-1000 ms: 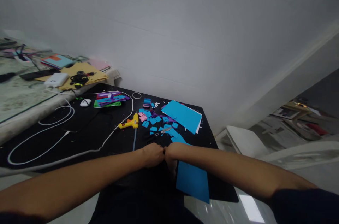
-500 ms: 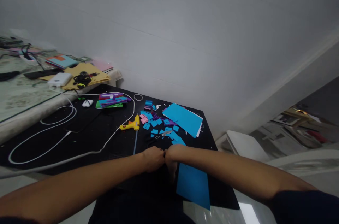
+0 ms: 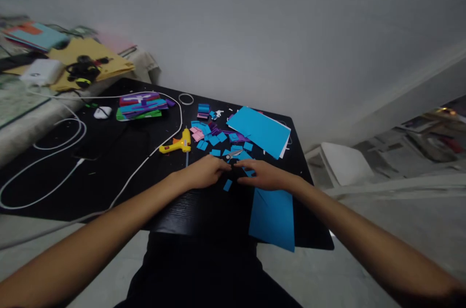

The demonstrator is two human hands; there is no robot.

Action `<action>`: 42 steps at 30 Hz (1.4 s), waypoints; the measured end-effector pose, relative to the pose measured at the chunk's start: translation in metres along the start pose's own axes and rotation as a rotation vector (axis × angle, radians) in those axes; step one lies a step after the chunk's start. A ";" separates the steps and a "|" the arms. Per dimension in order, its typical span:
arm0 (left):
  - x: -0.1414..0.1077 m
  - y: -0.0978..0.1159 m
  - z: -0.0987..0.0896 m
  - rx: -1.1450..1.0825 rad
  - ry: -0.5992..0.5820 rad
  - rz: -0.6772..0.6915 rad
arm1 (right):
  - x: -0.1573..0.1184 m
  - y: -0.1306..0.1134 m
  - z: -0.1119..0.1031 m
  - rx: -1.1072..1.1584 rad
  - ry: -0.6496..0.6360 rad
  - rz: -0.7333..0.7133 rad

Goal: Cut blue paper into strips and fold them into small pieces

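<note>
My left hand (image 3: pixel 208 172) hovers over the black table with its fingers stretched to the right, close to the scissors (image 3: pixel 235 153), whose dark handles are hard to make out. Facing it, my right hand (image 3: pixel 265 175) has its fingers and thumb spread apart above some blue pieces; nothing shows in its grasp. Just below the gap between both hands lies a small blue rectangle (image 3: pixel 227 185). Under and in front of my right wrist is a large blue sheet (image 3: pixel 273 218), overhanging the table's front edge. Small cut blue pieces (image 3: pixel 221 137) are scattered beyond the hands.
A yellow glue gun (image 3: pixel 176 144) lies left of the pieces. White cable (image 3: pixel 133 177) loops across the left side. Behind are a stack of coloured sheets (image 3: pixel 141 108), a white earbud case (image 3: pixel 102 112) and a larger blue sheet (image 3: pixel 260 130). A wall rises behind.
My hands were together with fingers closed; they have come apart and moved farther over the table. The small blue rectangle now shows between them. The view has shifted too.
</note>
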State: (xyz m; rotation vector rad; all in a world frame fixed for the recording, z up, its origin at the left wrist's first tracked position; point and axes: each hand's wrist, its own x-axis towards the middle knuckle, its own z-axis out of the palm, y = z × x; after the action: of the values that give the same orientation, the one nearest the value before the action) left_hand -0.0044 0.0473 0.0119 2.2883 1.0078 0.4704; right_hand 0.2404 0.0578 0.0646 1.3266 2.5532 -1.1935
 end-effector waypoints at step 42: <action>-0.007 -0.003 0.019 -0.466 0.318 -0.070 | 0.016 0.001 0.055 1.175 0.405 0.134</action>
State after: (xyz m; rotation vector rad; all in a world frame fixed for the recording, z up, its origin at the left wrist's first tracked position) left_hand -0.0006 0.0372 -0.0053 1.7907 0.9956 0.9535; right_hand 0.2140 0.0345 0.0198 1.9708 1.7776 -2.8120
